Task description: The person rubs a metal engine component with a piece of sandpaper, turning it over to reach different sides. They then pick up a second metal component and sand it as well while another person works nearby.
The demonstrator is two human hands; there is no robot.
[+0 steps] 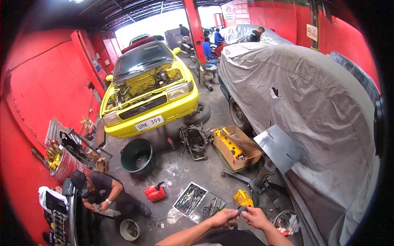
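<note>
Low in the head view, my left hand (224, 217) and my right hand (255, 217) are close together, fingers curled. Between their fingertips is a small dark part (241, 210), mostly covered, so its kind does not show. Just beyond the hands, a yellow jug-like container (243, 198) sits on the floor. To the left of it lies an open tool case (180, 201) full of wrenches and other hand tools. A red fuel can (155, 192) with a black spout stands farther left.
A yellow car (180, 107) with its engine bay exposed stands ahead. Nearer are a dark tub (137, 169), a gearbox-like housing (194, 138) and a cardboard box (235, 165). A covered car (312, 90) fills the right. A co-worker (102, 186) crouches at left near a white bucket (130, 238).
</note>
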